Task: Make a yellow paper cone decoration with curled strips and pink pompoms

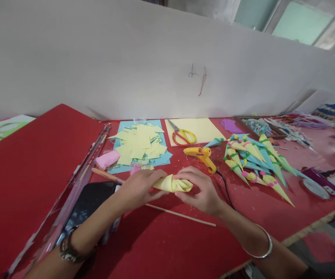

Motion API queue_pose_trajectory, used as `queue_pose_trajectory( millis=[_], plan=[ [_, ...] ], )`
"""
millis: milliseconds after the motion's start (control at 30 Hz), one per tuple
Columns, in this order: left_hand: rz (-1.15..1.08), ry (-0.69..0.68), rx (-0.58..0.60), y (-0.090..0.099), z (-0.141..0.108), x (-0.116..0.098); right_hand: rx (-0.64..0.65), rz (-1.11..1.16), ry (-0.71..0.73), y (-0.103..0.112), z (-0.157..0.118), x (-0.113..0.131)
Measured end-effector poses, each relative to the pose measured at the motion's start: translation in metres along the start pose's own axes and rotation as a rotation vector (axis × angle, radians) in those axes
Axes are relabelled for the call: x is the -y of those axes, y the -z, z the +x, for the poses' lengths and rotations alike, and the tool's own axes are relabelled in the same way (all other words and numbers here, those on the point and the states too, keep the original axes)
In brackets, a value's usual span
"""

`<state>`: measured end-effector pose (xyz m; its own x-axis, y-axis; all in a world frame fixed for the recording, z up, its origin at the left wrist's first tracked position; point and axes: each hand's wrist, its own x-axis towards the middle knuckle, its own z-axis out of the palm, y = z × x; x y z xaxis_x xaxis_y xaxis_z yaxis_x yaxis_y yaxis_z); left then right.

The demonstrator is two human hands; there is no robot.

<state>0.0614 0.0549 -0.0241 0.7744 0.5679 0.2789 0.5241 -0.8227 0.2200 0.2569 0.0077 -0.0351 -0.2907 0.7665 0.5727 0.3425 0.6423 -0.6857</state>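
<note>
Between my two hands is a rolled yellow paper cone (170, 183) with folds gathered at its right end. My left hand (141, 188) grips the cone's left part, its fingers closed round the paper. At the pleated end, my right hand (201, 190) pinches the paper between thumb and fingers. Just below the hands lies a thin wooden stick (182, 215). A yellow glue gun (201, 155) rests on the table beyond my right hand, its black cord running toward me. The cone's left tip is hidden by my left hand.
Cut yellow paper pieces (141, 141) lie on blue sheets (115, 169). Scissors (182, 133) rest on a yellow sheet (211, 130). Several finished paper cones (251, 155) are heaped at right. A dark phone (94, 199) and pink roll (107, 159) lie at left on the red table (161, 248).
</note>
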Motion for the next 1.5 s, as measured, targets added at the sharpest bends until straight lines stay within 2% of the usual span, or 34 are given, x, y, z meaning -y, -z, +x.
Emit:
queue_pose_trajectory(
  millis=[233, 533, 633, 900, 1167, 1500],
  plan=[
    [-0.189, 0.083, 0.094, -0.0043, -0.0029, 0.0005, 0.030, -0.009, 0.006, -0.0001, -0.0006, 0.0014],
    [-0.266, 0.106, 0.147, -0.0053, -0.0009, -0.0023, 0.041, -0.078, 0.060, -0.0016, -0.0020, -0.0030],
    [-0.257, 0.113, 0.152, -0.0057, -0.0001, -0.0018, 0.033, -0.105, 0.083, -0.0027, -0.0035, -0.0057],
    [-0.173, 0.058, 0.068, -0.0080, -0.0010, -0.0002, 0.043, -0.118, 0.079, -0.0024, -0.0037, -0.0061],
    [-0.119, 0.061, 0.074, -0.0066, -0.0003, -0.0013, 0.029, -0.149, 0.085, -0.0028, -0.0031, -0.0065],
    [-0.070, 0.078, 0.079, -0.0049, 0.0007, -0.0055, -0.024, -0.062, 0.029, -0.0034, -0.0024, -0.0023]
  ],
)
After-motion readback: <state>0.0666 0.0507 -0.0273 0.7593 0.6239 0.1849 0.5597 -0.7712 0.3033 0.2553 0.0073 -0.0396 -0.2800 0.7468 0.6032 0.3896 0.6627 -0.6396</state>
